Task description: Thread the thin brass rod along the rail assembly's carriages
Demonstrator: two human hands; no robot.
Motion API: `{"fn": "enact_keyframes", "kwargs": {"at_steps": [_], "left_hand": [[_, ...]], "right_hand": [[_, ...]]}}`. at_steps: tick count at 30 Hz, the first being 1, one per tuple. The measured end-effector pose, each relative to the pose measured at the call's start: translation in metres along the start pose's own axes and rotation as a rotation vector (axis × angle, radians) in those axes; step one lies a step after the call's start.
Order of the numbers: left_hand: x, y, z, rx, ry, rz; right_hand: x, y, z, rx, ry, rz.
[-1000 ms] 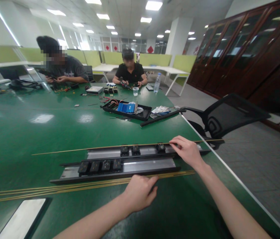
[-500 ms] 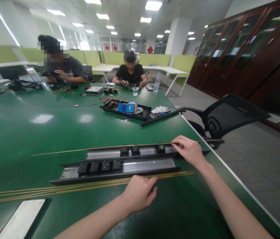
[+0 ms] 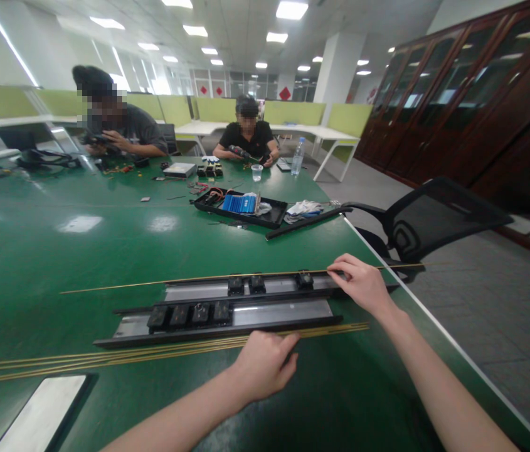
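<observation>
With thumb and fingertips of my right hand (image 3: 359,284) I pinch one thin golden rod (image 3: 199,280); it runs along the far side of the far rail (image 3: 278,287), and its right end reaches past the table edge. The fingers of my left hand (image 3: 267,364) are curled beside the bundle of golden rods (image 3: 184,346), but whether they grip any, I cannot tell. Between my two hands lie both rails: three black blocks (image 3: 257,284) sit in the far one, four dark blocks (image 3: 200,312) in the near rail (image 3: 278,312). Near my left forearm lies a flat pale panel (image 3: 43,411). Farther on the green table (image 3: 105,251) are a black tray (image 3: 269,220) and gloves (image 3: 303,210); two people (image 3: 248,135) work beyond.
</observation>
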State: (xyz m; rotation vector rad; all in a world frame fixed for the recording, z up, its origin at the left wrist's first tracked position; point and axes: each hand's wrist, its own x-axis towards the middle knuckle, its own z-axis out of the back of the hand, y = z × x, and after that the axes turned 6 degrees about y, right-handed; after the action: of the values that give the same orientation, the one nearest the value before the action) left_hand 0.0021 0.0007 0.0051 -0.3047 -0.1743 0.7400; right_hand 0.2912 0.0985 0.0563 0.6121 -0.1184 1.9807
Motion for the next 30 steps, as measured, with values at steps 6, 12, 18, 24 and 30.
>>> {"fn": "enact_keyframes", "kwargs": {"at_steps": [6, 12, 18, 24, 30], "left_hand": [[0.000, 0.000, 0.000, -0.014, -0.005, -0.007], [0.000, 0.000, -0.001, -0.009, -0.009, -0.004], [0.000, 0.001, -0.001, -0.002, -0.009, -0.007], [-0.001, 0.002, -0.001, 0.000, -0.014, -0.005], [-0.001, 0.002, -0.001, -0.001, -0.022, -0.007]], "right_hand": [[0.001, -0.001, 0.003, -0.004, 0.012, -0.003], [0.000, -0.003, 0.005, -0.012, 0.012, -0.002], [-0.001, -0.010, 0.009, -0.009, 0.033, 0.001], [-0.001, -0.014, 0.013, -0.006, 0.033, 0.009], [-0.002, -0.019, 0.014, -0.005, 0.043, 0.008]]}}
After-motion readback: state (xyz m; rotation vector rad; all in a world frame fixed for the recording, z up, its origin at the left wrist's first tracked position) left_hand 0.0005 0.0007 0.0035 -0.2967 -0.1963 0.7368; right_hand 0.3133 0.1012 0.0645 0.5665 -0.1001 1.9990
